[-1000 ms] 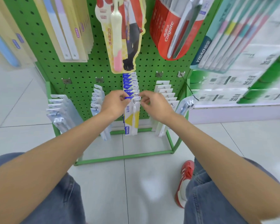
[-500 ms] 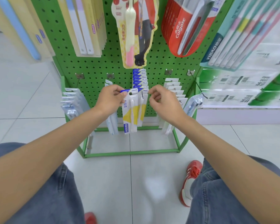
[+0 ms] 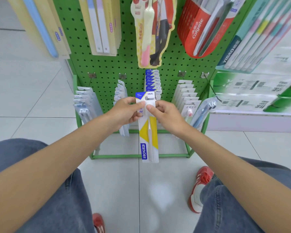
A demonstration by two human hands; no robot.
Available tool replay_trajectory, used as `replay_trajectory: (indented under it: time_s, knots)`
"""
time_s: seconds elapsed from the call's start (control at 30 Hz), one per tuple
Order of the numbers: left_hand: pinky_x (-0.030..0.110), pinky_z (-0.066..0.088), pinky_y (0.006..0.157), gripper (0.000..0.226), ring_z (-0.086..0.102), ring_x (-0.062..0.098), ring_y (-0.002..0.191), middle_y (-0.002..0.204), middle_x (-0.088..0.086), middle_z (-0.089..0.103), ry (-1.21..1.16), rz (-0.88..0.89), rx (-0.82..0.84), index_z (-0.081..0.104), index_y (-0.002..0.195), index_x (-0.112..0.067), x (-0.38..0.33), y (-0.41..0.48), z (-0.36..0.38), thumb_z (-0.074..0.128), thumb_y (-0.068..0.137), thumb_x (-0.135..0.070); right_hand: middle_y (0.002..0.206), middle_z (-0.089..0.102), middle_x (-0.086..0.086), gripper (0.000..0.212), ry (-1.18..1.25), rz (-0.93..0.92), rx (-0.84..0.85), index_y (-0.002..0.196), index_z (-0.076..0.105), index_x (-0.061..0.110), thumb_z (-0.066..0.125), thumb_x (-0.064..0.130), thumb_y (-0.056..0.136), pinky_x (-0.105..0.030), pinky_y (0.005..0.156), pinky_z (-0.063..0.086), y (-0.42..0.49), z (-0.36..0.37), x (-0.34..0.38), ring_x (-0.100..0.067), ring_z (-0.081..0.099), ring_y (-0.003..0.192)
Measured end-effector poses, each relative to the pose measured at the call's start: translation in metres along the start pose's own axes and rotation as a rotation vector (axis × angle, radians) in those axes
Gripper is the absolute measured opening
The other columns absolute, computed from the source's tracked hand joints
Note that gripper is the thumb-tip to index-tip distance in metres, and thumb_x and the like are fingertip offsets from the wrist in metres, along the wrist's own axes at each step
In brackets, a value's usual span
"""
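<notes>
A white, yellow and blue toothbrush pack [image 3: 149, 138] hangs down in front of the green pegboard rack [image 3: 107, 68]. My left hand [image 3: 124, 113] pinches its upper left part and my right hand [image 3: 166, 117] pinches its upper right part, thumbs on the front. The pack is off its hook. Behind it, a row of the same blue-topped packs [image 3: 152, 81] stays on the middle hook.
Other toothbrush packs hang on hooks to the left [image 3: 84, 105] and right [image 3: 186, 98]. Bigger packs, one a red Colgate pack [image 3: 196, 27], hang higher up. The rack's green base frame [image 3: 138, 156] stands on white floor tiles. My knees and red shoes [image 3: 200, 187] are below.
The pack has come off the middle hook and moved toward me and down. My right hand went from the hook to gripping the pack's top beside my left hand.
</notes>
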State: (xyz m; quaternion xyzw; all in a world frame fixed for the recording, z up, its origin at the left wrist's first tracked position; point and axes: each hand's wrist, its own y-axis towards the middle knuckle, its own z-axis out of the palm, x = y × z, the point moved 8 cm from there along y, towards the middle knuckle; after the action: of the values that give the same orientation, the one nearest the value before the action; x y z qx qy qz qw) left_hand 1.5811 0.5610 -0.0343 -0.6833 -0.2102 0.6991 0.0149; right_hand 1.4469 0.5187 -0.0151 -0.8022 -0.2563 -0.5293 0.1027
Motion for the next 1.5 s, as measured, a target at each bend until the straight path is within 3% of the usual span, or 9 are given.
replay_trajectory:
  time_s: [0.2,0.67,0.83,0.97,1.07,1.13,1.2,1.3,1.5]
  knots:
    - [0.012,0.046,0.049,0.008,0.051,0.001,0.045,0.071,-0.001,0.056,-0.166,-0.031,-0.095,0.064,0.098,-0.014,0.004,-0.006,-0.008,0.060,0.097,-0.020,0.078,0.068,-0.016,0.012,0.087,0.122,0.204,0.098,0.066,0.014,0.072,0.019,0.088,-0.024,0.063,0.042,-0.011,0.015,-0.016,-0.011,0.054,0.066]
    - [0.014,0.036,0.054,0.013,0.039,0.004,0.056,0.067,-0.002,0.045,-0.343,-0.055,-0.350,0.059,0.089,-0.018,-0.011,-0.006,-0.056,0.055,0.101,-0.018,0.079,0.071,0.005,0.017,-0.188,0.337,0.683,0.099,0.073,0.008,0.076,0.010,0.082,-0.017,0.061,0.045,-0.045,0.047,-0.063,-0.003,0.060,0.066]
    - [0.016,0.040,0.056,0.017,0.043,0.006,0.056,0.067,-0.001,0.046,-0.293,-0.027,-0.295,0.059,0.087,-0.015,-0.012,-0.006,-0.053,0.053,0.102,-0.021,0.065,0.064,0.006,0.003,-0.211,0.307,0.629,0.085,0.075,0.008,0.073,0.010,0.084,-0.014,0.057,0.043,-0.049,0.051,-0.062,-0.002,0.054,0.056]
    - [0.025,0.045,0.068,0.038,0.048,0.013,0.071,0.080,0.001,0.049,-0.120,-0.008,-0.252,0.055,0.107,-0.021,-0.022,-0.011,-0.046,0.040,0.100,-0.055,0.053,0.047,0.009,0.023,-0.366,0.188,0.475,0.062,0.057,0.012,0.063,0.011,0.084,-0.026,0.053,0.033,-0.045,0.046,-0.062,-0.008,0.038,0.050]
    - [0.023,0.038,0.076,0.053,0.049,0.012,0.089,0.103,-0.001,0.052,0.237,0.100,-0.243,0.040,0.133,-0.021,-0.031,-0.013,-0.043,0.054,0.094,-0.053,0.076,0.057,0.001,0.011,-0.500,0.018,0.382,0.090,0.061,0.016,0.053,0.018,0.083,-0.032,0.065,0.047,-0.044,0.046,-0.054,-0.019,0.054,0.068]
    - [0.023,0.043,0.078,0.062,0.051,0.009,0.090,0.113,0.000,0.052,0.307,0.129,-0.262,0.028,0.145,-0.016,-0.031,-0.011,-0.044,0.058,0.096,-0.036,0.084,0.055,0.005,0.042,-0.374,0.073,0.435,0.121,0.054,0.038,0.050,0.012,0.088,-0.021,0.070,0.047,-0.047,0.053,-0.055,-0.012,0.055,0.074]
    - [0.029,0.053,0.084,0.059,0.057,0.012,0.092,0.116,0.004,0.052,0.256,0.110,-0.261,0.023,0.149,-0.012,-0.028,-0.010,-0.046,0.053,0.098,-0.022,0.098,0.059,0.001,0.064,-0.098,0.206,0.459,0.137,0.040,0.046,0.055,0.008,0.088,-0.029,0.091,0.050,-0.049,0.062,-0.060,-0.011,0.058,0.090]
    - [0.034,0.055,0.079,0.037,0.060,0.024,0.105,0.120,0.008,0.056,0.319,0.188,-0.259,0.035,0.138,-0.012,-0.032,-0.008,-0.045,0.042,0.101,-0.008,0.108,0.067,-0.011,0.054,0.214,0.382,0.418,0.125,0.057,0.030,0.077,0.013,0.078,-0.043,0.098,0.051,-0.051,0.068,-0.071,-0.019,0.066,0.095]
    - [0.027,0.052,0.070,0.036,0.063,0.014,0.101,0.112,-0.008,0.063,0.191,0.223,-0.275,0.042,0.127,-0.024,-0.029,-0.009,-0.049,0.043,0.100,-0.001,0.104,0.074,-0.009,0.033,0.238,0.429,0.380,0.111,0.065,0.000,0.076,-0.001,0.080,-0.028,0.078,0.059,-0.050,0.069,-0.072,-0.017,0.071,0.084]
